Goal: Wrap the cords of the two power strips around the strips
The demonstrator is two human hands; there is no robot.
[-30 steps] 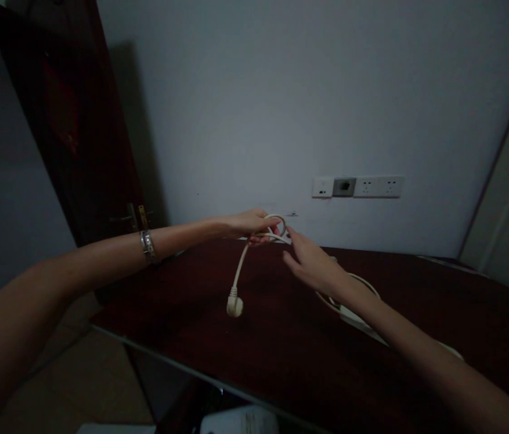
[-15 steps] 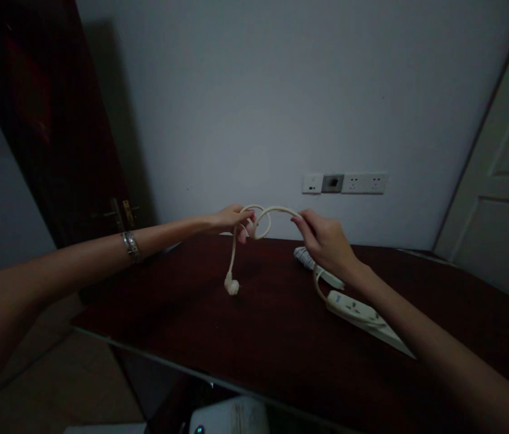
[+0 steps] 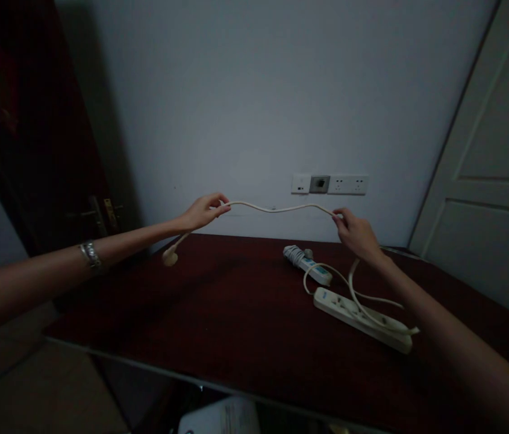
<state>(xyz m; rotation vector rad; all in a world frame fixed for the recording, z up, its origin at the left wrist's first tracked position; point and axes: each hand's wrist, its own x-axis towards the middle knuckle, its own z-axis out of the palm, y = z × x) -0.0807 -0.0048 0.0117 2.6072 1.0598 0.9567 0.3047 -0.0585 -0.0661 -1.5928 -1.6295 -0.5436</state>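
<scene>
A white power cord (image 3: 276, 209) stretches in the air between my two hands above a dark red table (image 3: 218, 325). My left hand (image 3: 202, 211) pinches the cord near its plug (image 3: 170, 257), which dangles below the hand. My right hand (image 3: 357, 232) is closed on the cord further along. From there the cord drops and curls to a white power strip (image 3: 362, 319) lying on the table at the right.
A second, smaller power strip with its cord wound up (image 3: 308, 265) lies behind the first. Wall sockets (image 3: 330, 184) sit on the white wall. A dark door (image 3: 32, 138) stands at the left, a white door (image 3: 493, 181) at the right. A white object (image 3: 220, 417) shows below the table edge.
The loop in the cord has been pulled out. My hands moved apart, the left one going left and the right one going right, so the cord now hangs nearly straight between them.
</scene>
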